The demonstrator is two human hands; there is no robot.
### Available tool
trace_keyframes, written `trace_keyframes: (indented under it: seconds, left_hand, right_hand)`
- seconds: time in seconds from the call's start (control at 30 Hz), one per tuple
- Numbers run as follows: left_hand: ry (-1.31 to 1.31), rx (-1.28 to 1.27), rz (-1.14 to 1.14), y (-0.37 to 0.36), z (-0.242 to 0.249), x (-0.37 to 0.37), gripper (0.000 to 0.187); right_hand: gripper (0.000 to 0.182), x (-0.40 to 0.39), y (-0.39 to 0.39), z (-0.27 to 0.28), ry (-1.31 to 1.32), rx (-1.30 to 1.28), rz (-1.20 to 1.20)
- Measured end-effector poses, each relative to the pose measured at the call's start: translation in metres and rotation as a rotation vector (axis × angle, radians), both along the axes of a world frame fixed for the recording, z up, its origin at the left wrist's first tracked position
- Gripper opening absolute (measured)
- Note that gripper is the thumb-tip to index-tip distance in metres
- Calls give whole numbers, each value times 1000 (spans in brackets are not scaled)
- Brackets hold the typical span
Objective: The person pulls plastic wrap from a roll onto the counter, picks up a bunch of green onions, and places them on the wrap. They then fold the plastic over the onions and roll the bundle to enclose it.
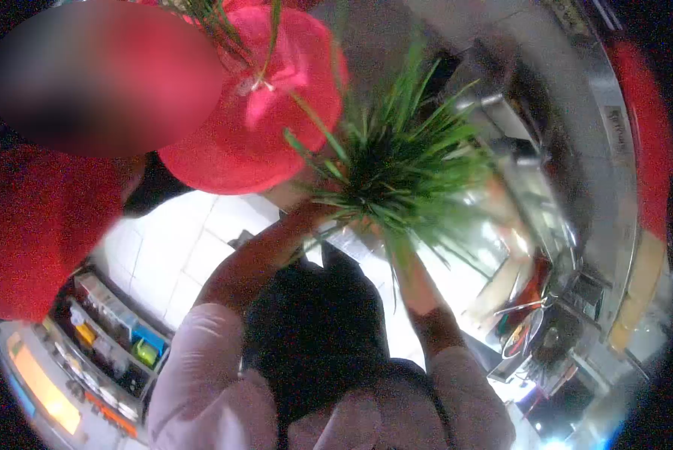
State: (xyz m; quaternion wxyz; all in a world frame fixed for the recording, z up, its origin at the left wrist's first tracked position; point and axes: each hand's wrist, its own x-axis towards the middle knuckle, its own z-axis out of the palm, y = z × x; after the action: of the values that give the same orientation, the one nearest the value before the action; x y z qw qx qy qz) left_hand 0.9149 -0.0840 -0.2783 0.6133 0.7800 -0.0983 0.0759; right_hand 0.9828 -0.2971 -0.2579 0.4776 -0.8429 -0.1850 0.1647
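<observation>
A thick bunch of long, thin green leaves (396,165), resembling chives or scallion tops, spreads up and outward in front of me. Both my arms reach up to its base. My left hand (318,210) is closed round the lower left of the bunch, its fingers largely covered by leaves. From the right, my right hand (381,229) grips the lower ends, also partly hidden and blurred. Just beyond my left hand is a round red basin (224,161), tilted, with several green strands lying in it and over its rim.
A person in a red top (44,225) is close on my left, beside the basin. Shelves with small containers (119,330) run along the lower left. Metal kitchen equipment (531,180) and a counter with utensils (531,337) are on the right. White floor tiles (168,247) show below.
</observation>
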Motion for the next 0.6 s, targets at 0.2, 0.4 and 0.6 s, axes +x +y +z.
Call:
trace_keyframes:
  seconds: [0.2,0.4,0.6]
  left_hand:
    - [138,-800,-148,-8,63,31,67]
    - [-708,-128,105,-59,158,52,77]
    - [-848,-120,-24,-128,146,70,99]
  right_hand:
    - [52,-8,-26,17,46,-20,-41]
    - [52,-28,-92,46,93,-107,-167]
    - [53,-47,-160,64,132,-198,-268]
